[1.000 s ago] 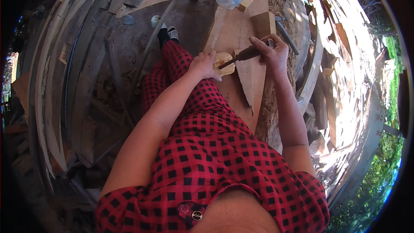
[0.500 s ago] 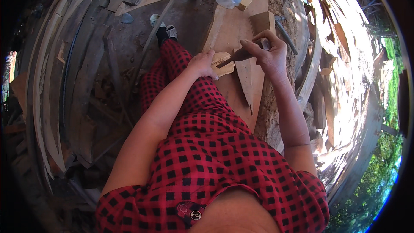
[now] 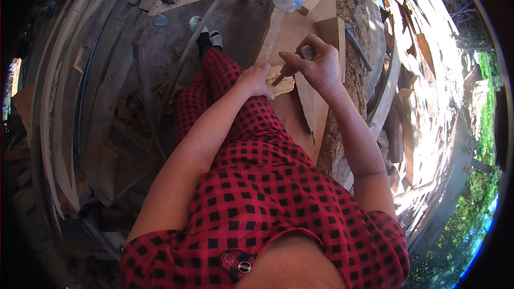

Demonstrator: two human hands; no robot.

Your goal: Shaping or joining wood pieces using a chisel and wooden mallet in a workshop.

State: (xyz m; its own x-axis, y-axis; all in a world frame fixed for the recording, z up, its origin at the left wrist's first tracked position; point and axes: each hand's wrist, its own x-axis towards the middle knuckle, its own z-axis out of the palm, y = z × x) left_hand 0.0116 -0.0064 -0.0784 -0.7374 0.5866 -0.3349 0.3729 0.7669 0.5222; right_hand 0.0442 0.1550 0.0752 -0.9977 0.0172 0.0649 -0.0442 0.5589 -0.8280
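Note:
A small, pale carved piece of wood (image 3: 284, 87) lies over the board by my right thigh, its upper face hollowed. My left hand (image 3: 256, 81) is closed on its left side, with the thumb at the near edge. In my right hand (image 3: 321, 67) is a chisel (image 3: 289, 70) with a dark wooden handle, held in a slant. Its blade tip reaches down to the hollowed face of the piece. The fingers of my right hand partly hide the handle.
I sit astride a long wooden board (image 3: 292, 37). On it are a white plastic bag (image 3: 284, 1) with small items, a small wood block (image 3: 312, 1), a larger block (image 3: 330, 29) and a pointed offcut (image 3: 307, 99). A rod (image 3: 357, 47) leans at right. Planks (image 3: 101, 85) are stacked at left.
My right hand has moved left and slightly up, bringing the chisel more upright over the wood piece. My left hand keeps its hold. The whole view has shifted slightly.

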